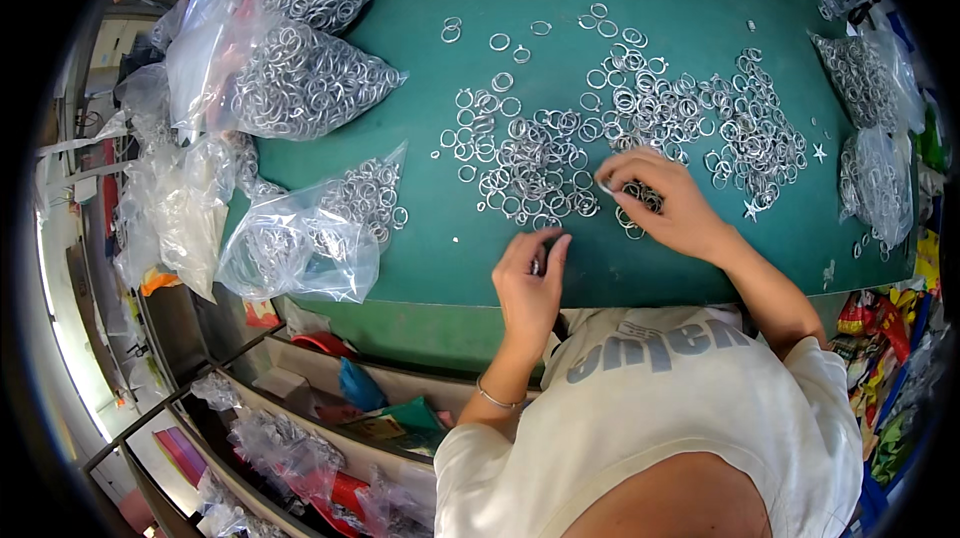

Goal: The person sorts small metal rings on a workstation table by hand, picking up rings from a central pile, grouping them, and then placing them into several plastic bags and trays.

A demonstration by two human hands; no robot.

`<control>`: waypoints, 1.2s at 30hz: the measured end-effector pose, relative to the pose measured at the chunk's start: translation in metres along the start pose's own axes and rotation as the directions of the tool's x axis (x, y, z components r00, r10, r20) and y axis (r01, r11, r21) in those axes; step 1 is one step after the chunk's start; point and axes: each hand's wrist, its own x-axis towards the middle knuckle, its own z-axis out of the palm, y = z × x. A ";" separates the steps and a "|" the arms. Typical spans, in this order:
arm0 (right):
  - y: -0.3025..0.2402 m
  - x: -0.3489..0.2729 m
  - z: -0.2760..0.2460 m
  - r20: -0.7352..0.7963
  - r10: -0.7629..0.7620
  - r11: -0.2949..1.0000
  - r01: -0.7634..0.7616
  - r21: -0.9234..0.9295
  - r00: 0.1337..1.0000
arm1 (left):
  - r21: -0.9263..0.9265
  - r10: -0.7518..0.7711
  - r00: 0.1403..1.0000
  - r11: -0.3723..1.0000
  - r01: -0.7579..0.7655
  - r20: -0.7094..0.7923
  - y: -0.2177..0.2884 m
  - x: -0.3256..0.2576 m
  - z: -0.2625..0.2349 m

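Many small silver metal rings (640, 108) lie scattered across a green table (430, 248). My left hand (528, 283) rests near the table's front edge, its fingers curled around a few rings pinched between thumb and fingertips. My right hand (665, 200) lies palm down on the ring pile, fingertips pressing on rings at its near edge; a small bunch shows under the palm. Whether that hand grips any ring cannot be told.
Clear plastic bags full of rings (300, 83) lie at the table's left, one open bag (300, 238) near the front edge. More bagged rings (870, 118) sit at the right. Shelves with bags and coloured items (320, 418) stand below the table.
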 end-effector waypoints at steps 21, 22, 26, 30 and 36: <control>-0.004 -0.001 0.025 -0.178 -0.061 0.893 -0.026 -0.450 0.982 | -0.830 0.044 0.843 -0.156 0.535 0.535 -0.017 0.024 -0.033; -0.007 -0.001 0.031 -0.114 -0.068 0.864 0.002 -0.503 0.991 | -0.806 -0.069 0.827 -0.284 0.519 0.557 -0.019 0.022 -0.034; 0.007 -0.002 0.035 -0.094 -0.062 0.819 -0.004 -0.574 0.994 | -0.848 -0.274 0.829 0.078 0.525 0.488 -0.020 0.016 -0.035; -0.007 0.001 0.013 0.179 0.456 0.842 -0.488 0.232 0.872 | -0.842 -0.373 0.764 -0.108 0.528 0.526 -0.017 0.017 -0.038; -0.024 0.009 0.009 0.378 0.379 0.057 -0.429 0.902 0.845 | -0.828 -0.159 0.812 -0.100 0.552 0.561 -0.020 0.018 -0.029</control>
